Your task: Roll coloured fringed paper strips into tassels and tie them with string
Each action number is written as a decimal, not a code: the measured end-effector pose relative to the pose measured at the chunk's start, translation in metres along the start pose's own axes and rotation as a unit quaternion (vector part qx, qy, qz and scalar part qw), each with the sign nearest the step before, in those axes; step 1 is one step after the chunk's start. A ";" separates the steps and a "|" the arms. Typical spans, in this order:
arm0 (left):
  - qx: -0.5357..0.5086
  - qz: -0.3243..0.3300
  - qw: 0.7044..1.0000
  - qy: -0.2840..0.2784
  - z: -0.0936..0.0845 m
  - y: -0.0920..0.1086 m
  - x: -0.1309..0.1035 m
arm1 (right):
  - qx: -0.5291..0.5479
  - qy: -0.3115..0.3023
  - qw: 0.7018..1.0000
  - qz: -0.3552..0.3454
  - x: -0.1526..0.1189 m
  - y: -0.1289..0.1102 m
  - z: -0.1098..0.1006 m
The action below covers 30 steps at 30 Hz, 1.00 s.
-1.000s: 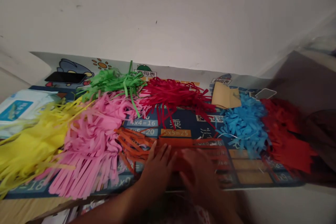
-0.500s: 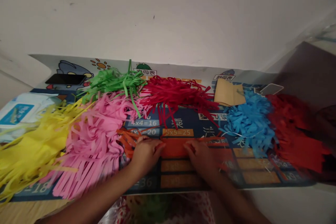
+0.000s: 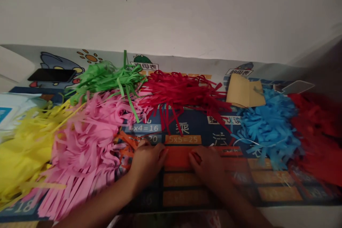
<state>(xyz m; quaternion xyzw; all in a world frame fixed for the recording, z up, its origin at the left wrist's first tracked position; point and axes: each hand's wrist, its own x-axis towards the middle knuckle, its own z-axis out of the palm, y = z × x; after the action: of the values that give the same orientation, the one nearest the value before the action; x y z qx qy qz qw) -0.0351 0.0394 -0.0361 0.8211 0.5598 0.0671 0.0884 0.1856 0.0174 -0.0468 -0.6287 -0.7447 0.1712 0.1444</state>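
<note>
An orange fringed paper sheet lies on the printed mat, its uncut middle stretched between my two hands and its cut strips spilling out beyond my left hand. My left hand is closed, thumb and fingers pinching the sheet's left part. Opposite it, my right hand pinches the right part, with more orange paper running out past the fingers. A pink fringed paper bundle is close to my left hand. Above both hands lies a red fringed paper bundle. My fingertips are partly hidden and the light is dim.
Green and yellow paper bundles lie at left, near a black phone and a white packet. At right are folded tan paper, a blue bundle and more red paper. A wall rises behind.
The camera view has shifted closer, so the bundles look larger and more spread out. Both hands stay on the orange paper with almost the same grip.
</note>
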 end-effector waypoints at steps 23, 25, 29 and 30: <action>0.008 0.025 1.000 0.010 0.007 0.001 -0.005 | -0.001 -0.003 1.000 -0.004 0.001 -0.001 -0.001; 0.005 0.022 1.000 -0.002 0.007 0.001 -0.005 | -0.006 -0.011 1.000 0.000 0.001 -0.001 0.000; -0.002 0.012 1.000 -0.003 0.004 0.003 -0.004 | -0.007 -0.023 0.999 0.034 0.004 0.003 0.001; 0.001 0.019 1.000 0.020 0.003 0.004 -0.004 | -0.006 -0.021 0.999 0.045 0.004 0.004 0.000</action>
<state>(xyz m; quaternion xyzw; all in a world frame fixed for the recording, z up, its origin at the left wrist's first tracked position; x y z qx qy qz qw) -0.0327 0.0344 -0.0380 0.8305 0.5454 0.0845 0.0755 0.1886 0.0223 -0.0485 -0.6585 -0.7196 0.1863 0.1175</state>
